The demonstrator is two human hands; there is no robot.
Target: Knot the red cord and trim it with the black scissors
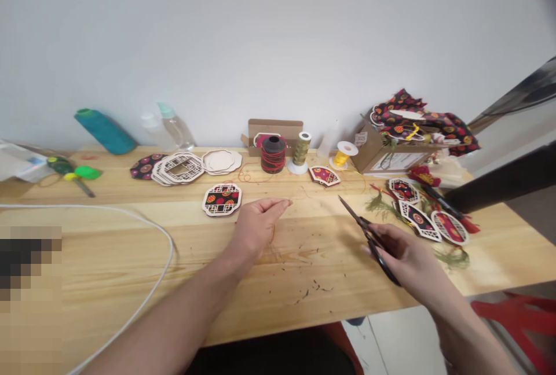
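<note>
So, scissors [361, 223] over the table [104, 253], my right hand [402, 253] wrapped round the handles, tips apart from my left hand [256, 223], presumably for safety. Left pinch closed, apparently on thread [273, 235] so it won't slip.

From where I stand, no word or number can be read. Beyond the right hand [403, 256], the cardboard box [372, 154] bears a white label [410, 160] on its front and a small pale printed mark [361, 138] farther left, both too blurred to make out.
</note>
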